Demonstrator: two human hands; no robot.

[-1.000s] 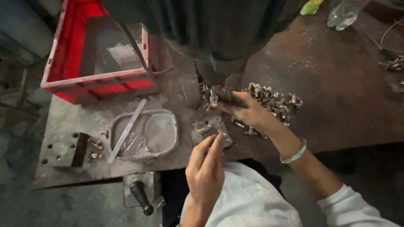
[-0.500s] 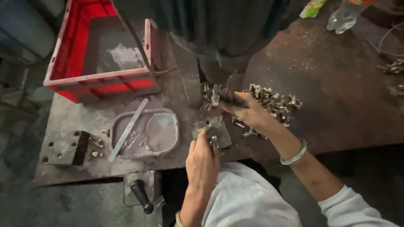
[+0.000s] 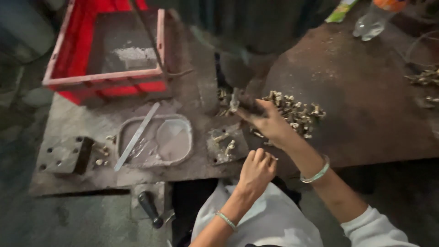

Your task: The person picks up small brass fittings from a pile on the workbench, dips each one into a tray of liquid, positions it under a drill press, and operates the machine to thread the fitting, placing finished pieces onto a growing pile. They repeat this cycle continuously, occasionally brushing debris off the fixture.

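My right hand reaches forward to the dark press tool, its fingers pinched on a small metal part at the tool's base. Just right of that hand lies a pile of small brass-coloured parts. My left hand hovers at the table's near edge with its fingers curled. A thin bit of metal shows at its fingertips. In front of the left hand sits a small grey plate with a few parts on it.
An oval metal tray with a flat metal strip across it lies to the left. A drilled steel block, a red crate, a black handle and a plastic bottle are around.
My left hand has pulled back from the small grey plate toward my body and a little to the right. My right hand stays at the press tool.
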